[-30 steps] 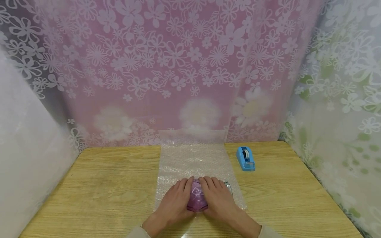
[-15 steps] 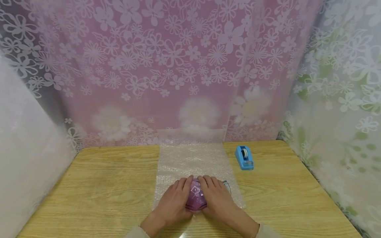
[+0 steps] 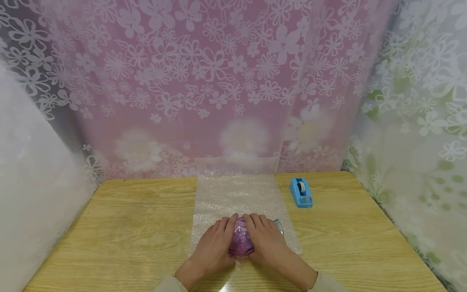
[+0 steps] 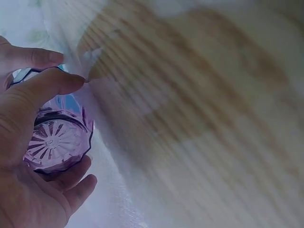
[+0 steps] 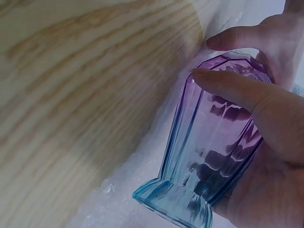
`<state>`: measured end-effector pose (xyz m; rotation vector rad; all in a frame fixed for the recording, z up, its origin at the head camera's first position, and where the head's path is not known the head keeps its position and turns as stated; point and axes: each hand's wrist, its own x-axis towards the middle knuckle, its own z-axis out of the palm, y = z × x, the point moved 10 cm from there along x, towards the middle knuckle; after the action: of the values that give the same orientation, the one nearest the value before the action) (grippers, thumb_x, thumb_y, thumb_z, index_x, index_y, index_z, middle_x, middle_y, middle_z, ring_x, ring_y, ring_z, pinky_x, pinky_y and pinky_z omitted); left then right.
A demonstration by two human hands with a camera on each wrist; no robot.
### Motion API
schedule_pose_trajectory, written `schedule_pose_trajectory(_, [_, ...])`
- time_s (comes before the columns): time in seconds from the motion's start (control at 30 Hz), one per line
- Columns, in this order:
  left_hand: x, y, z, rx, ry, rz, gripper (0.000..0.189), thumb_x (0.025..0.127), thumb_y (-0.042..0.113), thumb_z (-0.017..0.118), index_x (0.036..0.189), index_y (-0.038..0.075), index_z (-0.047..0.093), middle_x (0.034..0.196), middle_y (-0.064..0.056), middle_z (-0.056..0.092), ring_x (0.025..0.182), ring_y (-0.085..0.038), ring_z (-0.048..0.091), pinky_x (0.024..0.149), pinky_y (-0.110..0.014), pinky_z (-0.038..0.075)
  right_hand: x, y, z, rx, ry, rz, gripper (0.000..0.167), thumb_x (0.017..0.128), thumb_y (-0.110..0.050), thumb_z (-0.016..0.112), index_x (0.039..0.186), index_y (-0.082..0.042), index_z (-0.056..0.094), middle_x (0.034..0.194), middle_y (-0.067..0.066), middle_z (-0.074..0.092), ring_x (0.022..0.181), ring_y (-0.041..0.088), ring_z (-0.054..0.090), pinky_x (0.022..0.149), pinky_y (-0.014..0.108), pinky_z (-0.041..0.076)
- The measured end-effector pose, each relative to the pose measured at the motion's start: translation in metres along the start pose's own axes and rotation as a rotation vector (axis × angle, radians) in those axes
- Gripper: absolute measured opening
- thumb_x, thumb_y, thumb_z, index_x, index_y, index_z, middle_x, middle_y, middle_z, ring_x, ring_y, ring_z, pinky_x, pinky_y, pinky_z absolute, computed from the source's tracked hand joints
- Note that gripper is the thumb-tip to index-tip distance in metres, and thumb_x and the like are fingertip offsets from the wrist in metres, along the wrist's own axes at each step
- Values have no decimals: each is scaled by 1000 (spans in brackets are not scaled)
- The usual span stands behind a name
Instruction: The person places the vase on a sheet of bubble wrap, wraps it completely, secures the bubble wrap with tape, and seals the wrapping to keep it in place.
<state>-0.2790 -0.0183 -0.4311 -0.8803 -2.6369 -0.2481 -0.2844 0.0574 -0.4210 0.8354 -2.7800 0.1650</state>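
Note:
A faceted glass vase (image 3: 240,239) lies on its side over the near end of a sheet of bubble wrap (image 3: 235,196). Its glass fades from purple at the base to teal at the flared mouth (image 5: 173,202), as the right wrist view shows. My left hand (image 3: 213,245) holds the purple base end, thumb on the near side and fingers curled over the far side. The ribbed round base (image 4: 52,142) shows in the left wrist view. My right hand (image 3: 268,241) grips the vase's body, hiding much of it from the head camera; the teal rim shows past the fingers.
A blue tape dispenser (image 3: 301,192) stands on the wooden table (image 3: 146,219) to the right of the wrap. The wrap's far end rises against the pink flowered curtain (image 3: 204,101) at the back. Curtains also hang along both sides.

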Motion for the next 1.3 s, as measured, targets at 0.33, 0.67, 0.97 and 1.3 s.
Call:
schedule_pose_trajectory(0.33, [4,-3,3,-44,-26,-20,98,62,49,84,134,1,36,114,-14,54,100,-25,58,83,-37,51,2,4,2,33,-24,12,98,59,-33,88,137,0,38,123,17,50,113,33,49,95,48,42])
schedule_pose_trajectory(0.67, [7,-6,6,-87,-91,-31,94,59,31,83,133,-2,37,114,-14,54,102,-25,57,85,-35,50,-8,-4,1,60,-15,-41,110,66,-43,81,151,-8,21,141,16,40,125,35,39,105,49,30])
schedule_pose_trajectory(0.97, [12,-10,8,-145,-149,-37,97,55,28,85,134,-2,37,116,-16,53,104,-26,56,85,-36,50,-7,-6,3,17,40,8,103,67,-47,81,146,-6,29,139,18,42,129,34,37,108,48,26])
schedule_pose_trajectory(1.3, [18,-16,10,-180,-225,-51,98,62,43,84,135,-2,37,116,-15,54,101,-24,57,81,-35,52,-2,-6,0,-60,112,-13,98,57,-25,85,140,-3,37,131,17,48,124,31,44,104,47,34])
